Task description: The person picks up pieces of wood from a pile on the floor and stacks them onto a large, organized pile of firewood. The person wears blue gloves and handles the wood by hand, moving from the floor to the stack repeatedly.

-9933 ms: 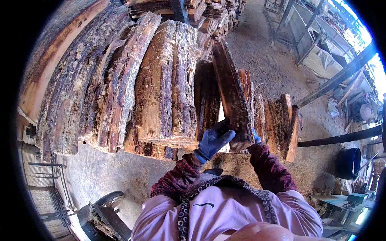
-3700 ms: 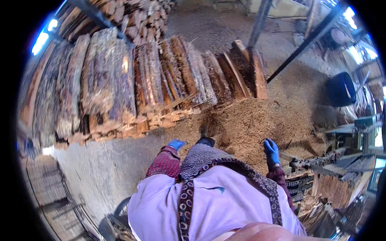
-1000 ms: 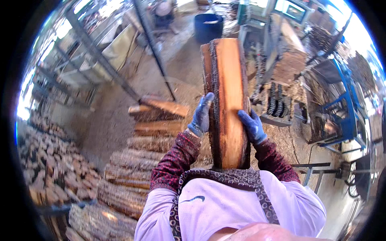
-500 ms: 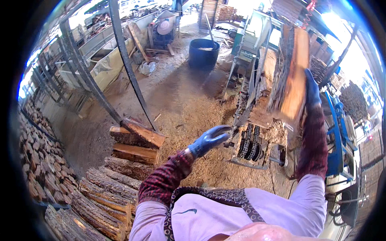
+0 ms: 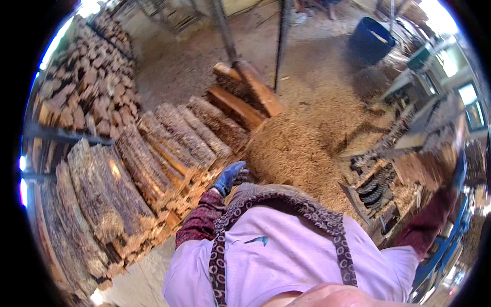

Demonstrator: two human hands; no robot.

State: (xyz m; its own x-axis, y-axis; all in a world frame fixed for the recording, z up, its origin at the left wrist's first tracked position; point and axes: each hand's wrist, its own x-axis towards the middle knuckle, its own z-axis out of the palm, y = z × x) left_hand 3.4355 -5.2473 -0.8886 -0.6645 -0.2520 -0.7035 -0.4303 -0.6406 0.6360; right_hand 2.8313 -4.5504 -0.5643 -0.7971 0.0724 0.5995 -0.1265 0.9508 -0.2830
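My left hand (image 5: 230, 178), in a blue glove, is beside the near end of a row of split logs (image 5: 175, 128). It holds nothing, and its fingers are loosely apart. My right arm (image 5: 428, 219), in a dark red patterned sleeve, stretches to the far right. There the blue-gloved right hand (image 5: 460, 168) is smeared by motion beside a brown wood slab (image 5: 422, 170), and its fingers cannot be made out. The slab lies by the dark chains (image 5: 377, 189) of a sawdust-covered machine.
Two reddish split timbers (image 5: 236, 106) lie crosswise at the row's far end, by dark metal posts (image 5: 281, 46). A large pile of small wood pieces (image 5: 94, 77) stands at the far left. Sawdust (image 5: 294, 148) covers the floor, and a black tub (image 5: 369, 42) stands farther back.
My view has swung left toward the stacked logs. My left hand has moved from near the machine to the log row. The long bark-edged plank by my right hand no longer shows clearly.
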